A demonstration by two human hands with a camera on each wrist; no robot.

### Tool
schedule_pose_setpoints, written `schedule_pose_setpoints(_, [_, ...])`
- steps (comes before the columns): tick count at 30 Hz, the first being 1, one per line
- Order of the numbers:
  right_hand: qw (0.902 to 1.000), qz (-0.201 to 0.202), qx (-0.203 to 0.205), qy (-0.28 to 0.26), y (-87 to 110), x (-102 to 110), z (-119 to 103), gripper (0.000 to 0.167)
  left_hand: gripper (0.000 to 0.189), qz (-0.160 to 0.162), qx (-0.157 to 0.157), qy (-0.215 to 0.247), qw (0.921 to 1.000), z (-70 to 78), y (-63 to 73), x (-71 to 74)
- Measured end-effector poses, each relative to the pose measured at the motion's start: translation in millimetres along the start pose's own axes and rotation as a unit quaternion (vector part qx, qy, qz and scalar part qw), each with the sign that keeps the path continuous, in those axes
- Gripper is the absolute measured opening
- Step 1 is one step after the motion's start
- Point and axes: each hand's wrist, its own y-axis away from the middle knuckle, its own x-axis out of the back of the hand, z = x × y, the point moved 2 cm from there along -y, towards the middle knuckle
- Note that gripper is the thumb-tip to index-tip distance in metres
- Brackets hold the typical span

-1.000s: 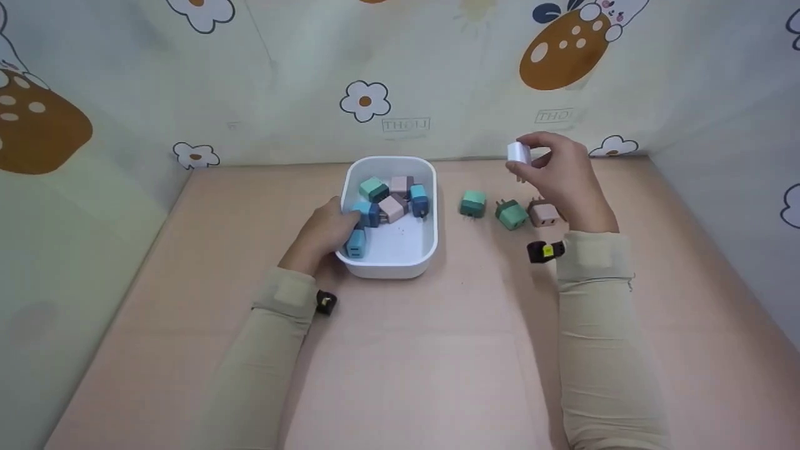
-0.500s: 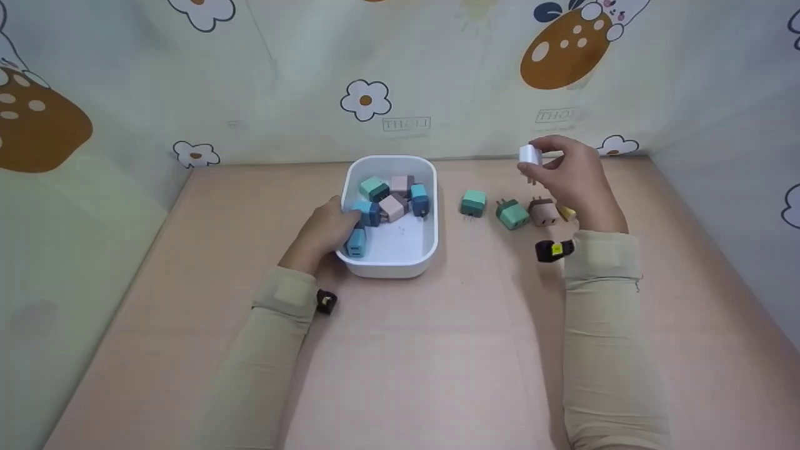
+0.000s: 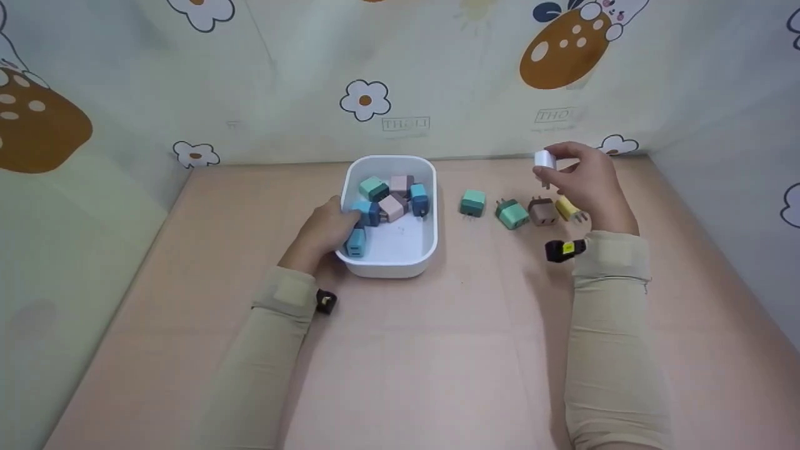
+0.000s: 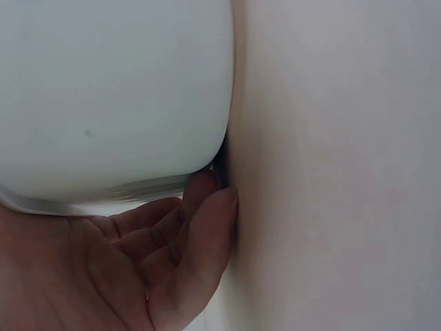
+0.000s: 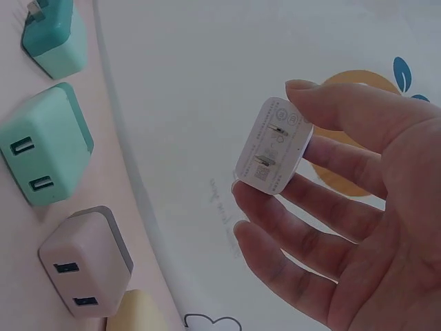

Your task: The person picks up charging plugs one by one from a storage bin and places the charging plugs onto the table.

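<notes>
- Charger in white [image 3: 545,159], two-prong: held above the worktop [image 3: 437,350] near its far edge, toward the far right corner.
- Right hand [image 3: 590,181] pinches it, thumb on one side, fingertip on the other, remaining fingers loosely bent. Side grip probably meant to leave the prong face and label uncovered; right wrist view shows both.
- Left hand [image 3: 328,226] grips the left side of the white bin [image 3: 389,270], thumb over the rim, fingers curled low outside. Likely to stop it sliding.
- Bin sits near the worktop's far edge. Chargers inside gather toward its far end and left wall: mint-green one [image 3: 374,189], blues incl. one at right wall [image 3: 419,200], pinks incl. one mid-bin [image 3: 392,208].
- Loose row right of bin: two-tone green charger [image 3: 473,204], mint dual-USB charger [image 3: 512,214], pink dual-USB charger [image 3: 543,212], yellow charger [image 3: 567,207] at the right end by the right hand. Prongs point different ways, so orientation probably wasn't a concern; spot looks picked for right-hand reach.
- Pink/yellow contact: can't tell.
</notes>
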Motion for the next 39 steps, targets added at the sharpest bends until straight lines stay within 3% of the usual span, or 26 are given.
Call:
schedule_pose_setpoints(10, [0.9998,-0.007,-0.016,0.000,-3.3,-4.1,6.7,0.063,0.062,-0.001,0.011,0.003,0.9999,-1.6,-1.2,0.0])
schedule_pose_setpoints(24, [0.9998,-0.012,-0.013,0.002,-7.6,-6.5,27.5,0.060,0.061,0.003,0.000,0.007,1.0000,0.4,0.9,0.7])
schedule_pose_setpoints(39, [0.9971,-0.009,-0.070,-0.031,-8.1,4.0,57.2,0.058,0.062,0.001,0.014,0.003,0.9999,0.0,1.8,1.6])
